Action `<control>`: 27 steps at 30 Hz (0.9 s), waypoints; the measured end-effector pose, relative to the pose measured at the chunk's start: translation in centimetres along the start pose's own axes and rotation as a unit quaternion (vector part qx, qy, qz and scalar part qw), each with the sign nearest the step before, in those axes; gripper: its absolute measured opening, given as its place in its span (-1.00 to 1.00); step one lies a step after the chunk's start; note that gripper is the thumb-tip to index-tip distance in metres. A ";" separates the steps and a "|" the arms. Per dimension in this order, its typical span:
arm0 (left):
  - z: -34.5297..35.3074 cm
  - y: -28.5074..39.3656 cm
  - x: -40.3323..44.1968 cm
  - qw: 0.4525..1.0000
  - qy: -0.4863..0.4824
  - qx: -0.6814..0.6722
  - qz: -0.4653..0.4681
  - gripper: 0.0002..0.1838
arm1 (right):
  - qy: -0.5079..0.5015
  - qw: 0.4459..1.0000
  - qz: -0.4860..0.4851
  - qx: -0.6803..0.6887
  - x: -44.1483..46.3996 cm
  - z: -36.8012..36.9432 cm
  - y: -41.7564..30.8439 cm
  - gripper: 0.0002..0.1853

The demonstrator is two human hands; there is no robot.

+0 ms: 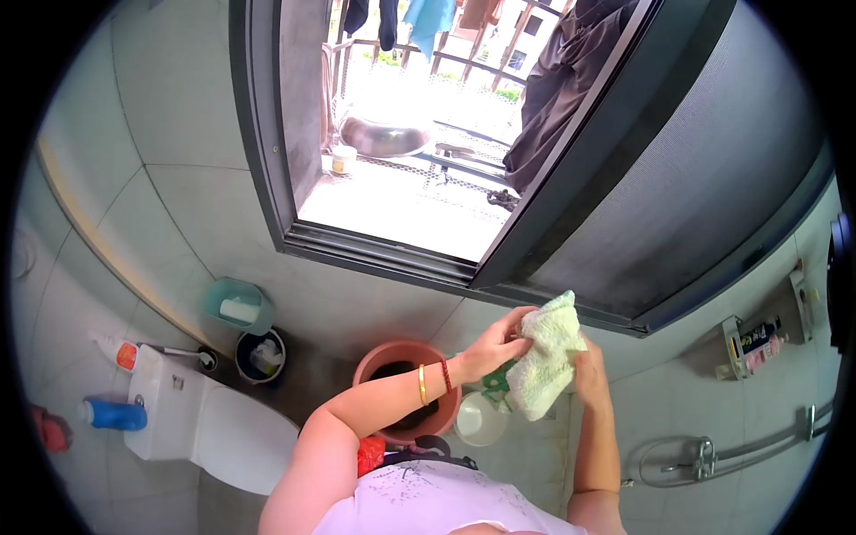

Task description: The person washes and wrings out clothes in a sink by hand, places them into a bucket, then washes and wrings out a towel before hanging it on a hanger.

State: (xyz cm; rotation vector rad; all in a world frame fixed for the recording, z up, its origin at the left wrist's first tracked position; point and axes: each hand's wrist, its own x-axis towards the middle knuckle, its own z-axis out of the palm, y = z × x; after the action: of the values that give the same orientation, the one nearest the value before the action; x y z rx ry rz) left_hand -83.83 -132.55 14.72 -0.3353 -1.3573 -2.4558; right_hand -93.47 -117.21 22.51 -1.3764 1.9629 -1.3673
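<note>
A pale green, fluffy cloth (pixel 546 361) is bunched up between my two hands, below the window sill. My left hand (pixel 492 346), with a red beaded bracelet and a gold bangle on its wrist, grips the cloth's left edge. On the other side my right hand (pixel 590 373) holds the cloth's right edge, its fingers partly hidden behind the fabric. Under my left forearm stands a terracotta-coloured basin (pixel 367 364) with something dark inside. A white bowl (pixel 480 419) sits beside it on the floor, lower than the cloth.
An open window (pixel 383 247) with a dark frame is ahead. A white toilet (pixel 245 437), a blue bottle (pixel 116 415), a teal bin (pixel 223 299) and a dark bucket (pixel 260 357) are at left. At right are a bottle shelf (pixel 736 348) and a shower tap (pixel 704 457).
</note>
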 end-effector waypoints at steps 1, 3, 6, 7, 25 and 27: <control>0.1 0.3 -0.2 0.997 0.025 -0.069 -0.015 -0.52 | 0.016 0.998 -0.042 -0.040 0.5 0.0 -0.3 -0.26; -0.3 0.3 -0.2 0.983 0.058 -0.174 0.002 -0.60 | 0.046 0.990 -0.106 -0.075 1.6 -1.4 0.1 -0.36; -4.7 0.4 -0.1 0.907 -0.134 -0.399 0.021 -0.61 | 0.289 0.936 -0.191 -0.065 3.5 -8.8 2.8 -0.52; -5.3 1.5 -0.5 0.941 -0.119 -0.312 0.059 -0.61 | 0.379 0.917 -0.120 -0.024 3.7 -12.4 3.5 -0.56; -7.7 4.5 1.9 0.905 0.025 -0.416 -0.083 -0.59 | 0.539 0.821 0.070 0.173 5.9 -36.4 15.6 -0.18; -7.6 4.8 1.5 0.904 0.010 -0.417 -0.090 -0.61 | 0.516 0.832 0.074 0.192 6.4 -36.7 15.9 -0.15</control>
State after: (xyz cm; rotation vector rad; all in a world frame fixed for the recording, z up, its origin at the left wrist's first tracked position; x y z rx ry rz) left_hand -83.78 -141.66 15.00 -0.3728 -0.2487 -3.0684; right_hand -131.49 -103.92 26.79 -0.2236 2.0468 -2.5603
